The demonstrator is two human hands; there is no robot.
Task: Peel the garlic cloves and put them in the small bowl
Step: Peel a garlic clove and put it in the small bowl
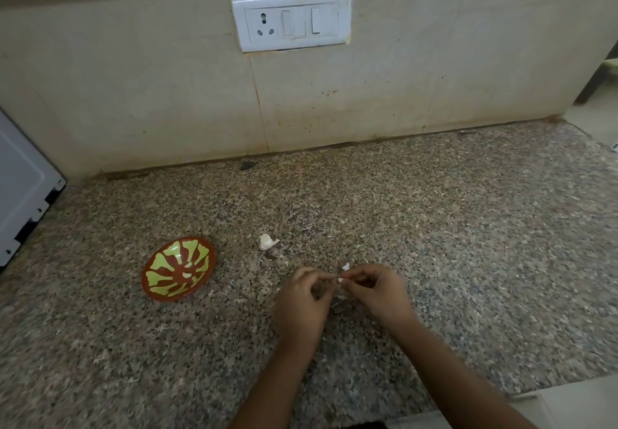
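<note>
White garlic clove [340,280] is pinched between left hand [302,301] and right hand [378,291] (presumably to tear skin [346,266]). Small bowl [148,286] sits near, handy.

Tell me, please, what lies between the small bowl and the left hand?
In the head view, only bare counter separates the small bowl from the left hand; a loose garlic clove sits farther back.

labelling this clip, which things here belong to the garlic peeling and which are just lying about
Job: small red-brown bowl with yellow-green pattern; white garlic clove lying on the speckled granite counter; small white clove pinched between the left hand and right hand.
Lying about: white wall socket-and-switch plate; white metal appliance at left edge.
</note>
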